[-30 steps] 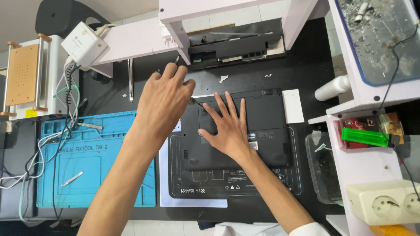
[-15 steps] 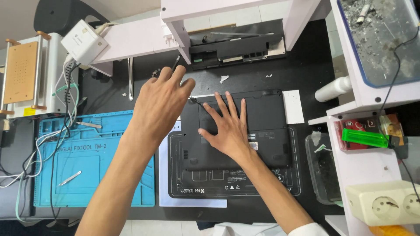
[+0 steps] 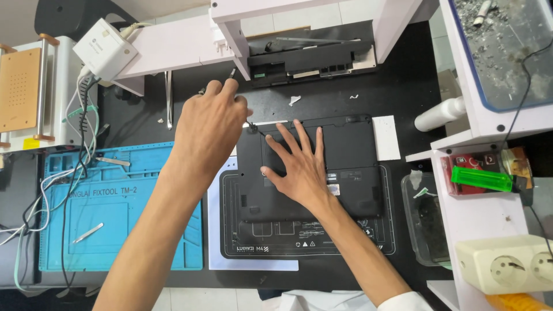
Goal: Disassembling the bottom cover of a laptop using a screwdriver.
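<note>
Both my hands on an upturned laptop at a crowded repair bench.

On the black bench (image 3: 403, 86), beside a blue mat (image 3: 132, 230), my right hand (image 3: 299, 167) lies flat, fingers spread, on the black laptop (image 3: 345, 173); my left hand (image 3: 210, 129), fingers closed together, pinches a thin screwdriver (image 3: 232, 74) at its top-left corner.

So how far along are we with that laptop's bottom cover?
Done: the laptop lies underside up on the black mat. In hand: the left hand works a thin tool at the top-left corner of the base, while the right hand presses flat on the cover. Left: the cover looks fully seated; I cannot tell which screws are out.
</note>
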